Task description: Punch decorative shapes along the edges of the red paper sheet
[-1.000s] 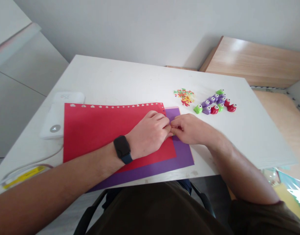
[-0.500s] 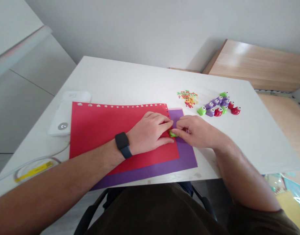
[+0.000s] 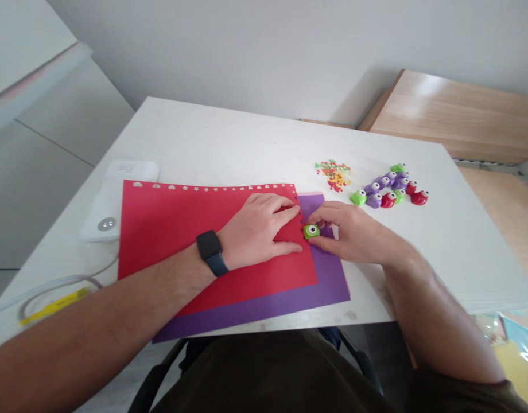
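Observation:
My left hand [image 3: 264, 229], with a black watch on the wrist, lies flat with fingers spread on a red paper sheet [image 3: 173, 229] whose top edge carries a row of punched shapes. Under it lies a purple sheet [image 3: 290, 295]. My right hand [image 3: 354, 232] pinches a small green paper punch [image 3: 311, 231] at the red sheet's right edge, its underside with a star-shaped hole facing up. The two hands nearly touch at the punch.
Several more green, purple and red punches [image 3: 391, 189] sit at the right of the white table [image 3: 247, 143], beside a pile of coloured paper cut-outs [image 3: 335, 174]. A white device [image 3: 117, 198] with a cable lies at the left. Wooden boards [image 3: 453, 115] stand behind.
The green punch, hidden between my fingers before, now shows with its underside up at the red sheet's edge. My left hand has flattened out on the red paper.

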`<state>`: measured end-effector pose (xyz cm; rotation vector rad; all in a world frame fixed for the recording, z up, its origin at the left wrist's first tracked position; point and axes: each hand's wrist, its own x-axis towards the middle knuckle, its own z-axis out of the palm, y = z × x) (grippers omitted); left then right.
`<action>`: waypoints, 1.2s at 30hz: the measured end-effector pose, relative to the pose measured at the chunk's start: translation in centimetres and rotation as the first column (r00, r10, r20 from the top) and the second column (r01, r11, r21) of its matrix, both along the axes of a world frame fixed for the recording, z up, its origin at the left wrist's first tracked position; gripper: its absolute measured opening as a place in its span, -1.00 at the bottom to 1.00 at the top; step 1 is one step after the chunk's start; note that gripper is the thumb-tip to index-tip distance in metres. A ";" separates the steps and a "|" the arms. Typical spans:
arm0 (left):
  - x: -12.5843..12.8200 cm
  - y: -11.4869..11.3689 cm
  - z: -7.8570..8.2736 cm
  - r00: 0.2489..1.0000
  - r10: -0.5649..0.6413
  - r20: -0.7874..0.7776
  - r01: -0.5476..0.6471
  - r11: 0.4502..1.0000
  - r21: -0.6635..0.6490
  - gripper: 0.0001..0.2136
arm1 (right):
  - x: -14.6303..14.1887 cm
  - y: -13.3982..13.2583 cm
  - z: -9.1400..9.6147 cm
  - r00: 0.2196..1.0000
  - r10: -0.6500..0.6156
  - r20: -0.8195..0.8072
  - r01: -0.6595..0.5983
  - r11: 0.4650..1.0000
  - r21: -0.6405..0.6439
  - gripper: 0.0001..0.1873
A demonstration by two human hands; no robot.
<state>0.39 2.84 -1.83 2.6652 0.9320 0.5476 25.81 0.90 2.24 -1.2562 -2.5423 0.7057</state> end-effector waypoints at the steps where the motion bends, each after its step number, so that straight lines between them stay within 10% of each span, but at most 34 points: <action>1: 0.0 0.0 0.0 1.000 0.005 -0.002 -0.005 1.000 0.000 -0.36 | 0.1 0.0 0.0 1.000 -0.014 0.005 0.014 1.000 0.004 -0.83; 15: -0.5 0.8 -0.4 0.972 0.234 0.024 -0.235 0.970 0.062 -0.42 | 0.6 0.6 -0.6 0.987 -0.143 -0.068 0.150 0.984 0.101 -0.87; 36: -1.0 2.1 0.4 0.837 0.509 0.201 -0.522 0.853 0.015 -0.84 | 0.7 0.4 -0.7 0.907 -0.333 -0.258 0.296 0.940 -0.172 -0.73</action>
